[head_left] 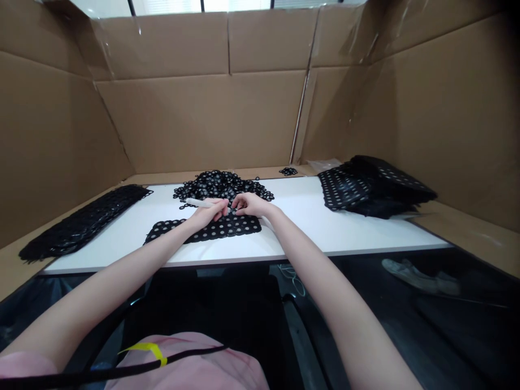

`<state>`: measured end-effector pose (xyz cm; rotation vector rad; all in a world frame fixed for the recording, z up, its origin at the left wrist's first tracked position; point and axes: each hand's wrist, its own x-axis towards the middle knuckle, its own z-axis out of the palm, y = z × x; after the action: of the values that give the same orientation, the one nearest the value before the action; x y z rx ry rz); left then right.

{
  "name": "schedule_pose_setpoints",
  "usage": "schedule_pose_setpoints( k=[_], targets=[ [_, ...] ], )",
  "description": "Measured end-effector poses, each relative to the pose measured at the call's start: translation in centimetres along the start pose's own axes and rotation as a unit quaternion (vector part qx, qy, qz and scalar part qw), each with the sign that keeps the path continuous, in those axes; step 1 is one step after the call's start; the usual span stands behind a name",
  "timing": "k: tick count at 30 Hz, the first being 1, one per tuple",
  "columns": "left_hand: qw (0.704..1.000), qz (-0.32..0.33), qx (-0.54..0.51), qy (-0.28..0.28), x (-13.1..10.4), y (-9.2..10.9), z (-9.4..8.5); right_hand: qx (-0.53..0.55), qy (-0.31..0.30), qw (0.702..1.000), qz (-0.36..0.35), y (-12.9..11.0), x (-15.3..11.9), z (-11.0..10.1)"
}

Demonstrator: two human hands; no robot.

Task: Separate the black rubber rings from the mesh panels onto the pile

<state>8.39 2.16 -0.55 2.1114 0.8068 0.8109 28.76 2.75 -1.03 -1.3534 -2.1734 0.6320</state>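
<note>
My left hand (210, 212) is closed around a white pen-shaped tool (195, 202), whose back end points up to the left. Its fingertips are over a black perforated strip (219, 232) with rows of round, light-looking holes, flat on the white tabletop. Close beside it, my right hand (252, 205) has its thumb and fingers curled together at the strip's far edge; whatever they pinch is too small to make out. Just beyond both hands lies a heap of small black rings (217, 184), partly hidden by the fingers.
A long stack of black perforated sheets (87, 219) lies on the left. More black perforated material (369, 187) is piled on the right. A few rings (288, 171) sit apart at the back. Cardboard walls (195, 119) enclose the white tabletop (300, 227) on three sides.
</note>
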Motion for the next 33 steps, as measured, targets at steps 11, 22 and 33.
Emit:
schedule_pose_setpoints(
  k=[11, 22, 33],
  targets=[
    [0.999, 0.003, 0.031, -0.012, -0.1, 0.3, 0.0, 0.004, -0.008, 1.0, -0.019, -0.1, 0.2, 0.1],
    [0.998, 0.019, 0.061, -0.019, -0.5, 0.7, 0.3, 0.025, -0.028, 0.999, 0.001, -0.4, 0.3, 0.0],
    [0.995, 0.024, 0.076, -0.059, -0.6, 1.1, -0.1, 0.004, -0.023, 1.0, 0.01, -1.5, 0.1, -0.2]
  ],
)
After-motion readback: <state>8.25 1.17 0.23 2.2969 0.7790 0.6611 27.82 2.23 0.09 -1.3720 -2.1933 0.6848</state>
